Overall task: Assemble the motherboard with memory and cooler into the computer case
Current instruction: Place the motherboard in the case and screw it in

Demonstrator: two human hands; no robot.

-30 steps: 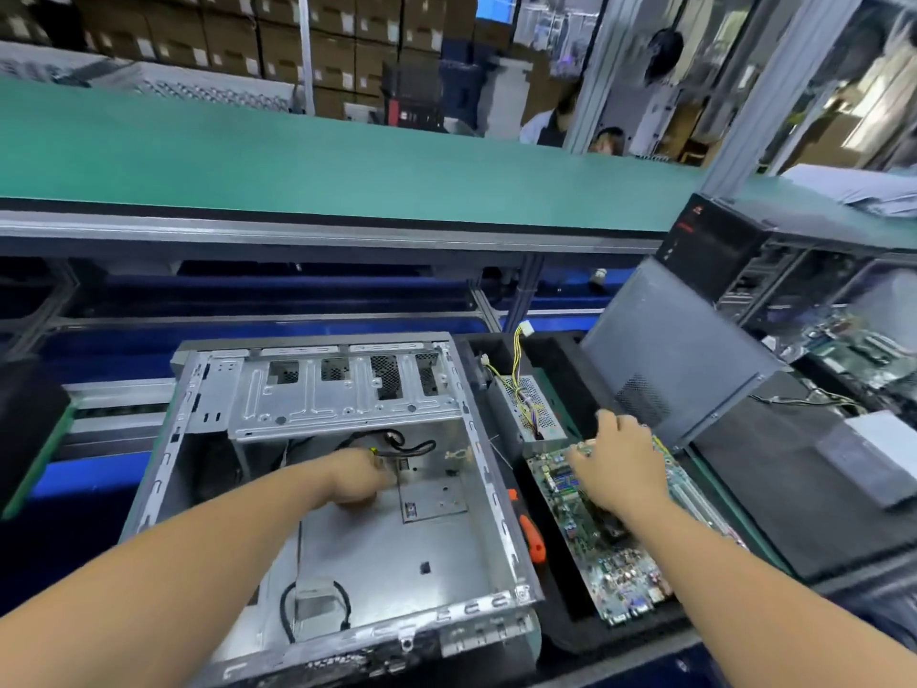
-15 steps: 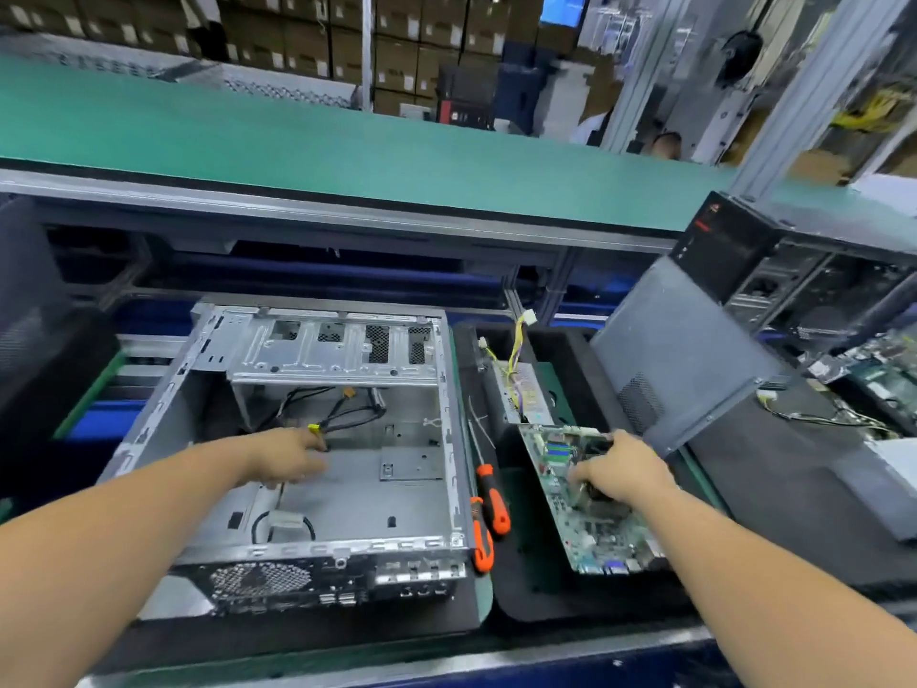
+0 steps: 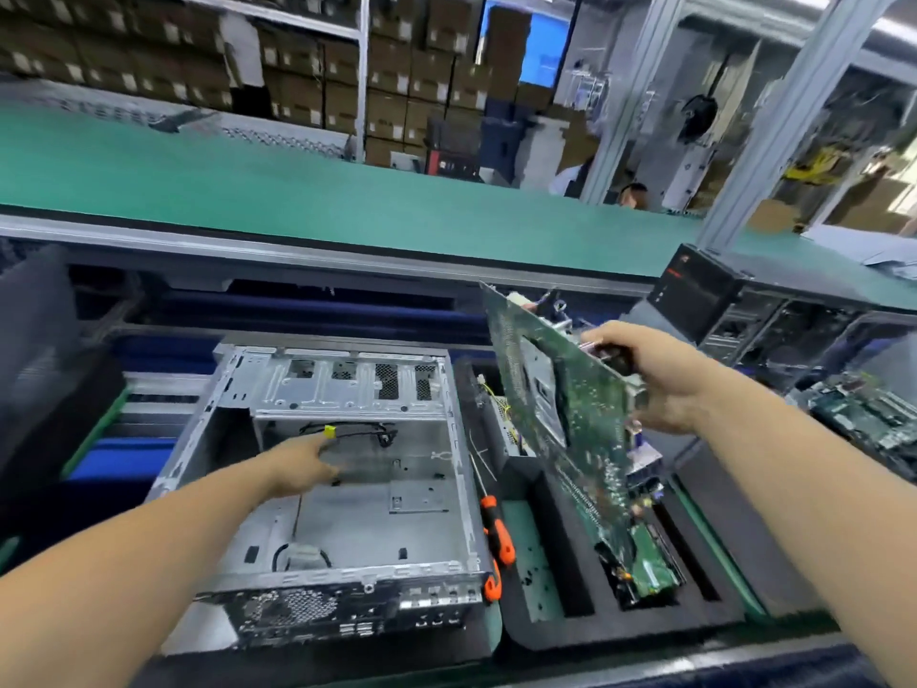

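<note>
The left hand [image 3: 302, 464] is reaching into the open computer case [image 3: 337, 469], its fingers relaxed and extended toward the black cables with a yellow tag [image 3: 329, 431], gripping nothing. Just right of the case, orange-handled screwdrivers [image 3: 497, 533] are lying on the green mat. Further right, the right hand [image 3: 645, 374] is grasping the motherboard [image 3: 565, 419], which is tilting steeply above the black foam tray [image 3: 556, 553].
</note>
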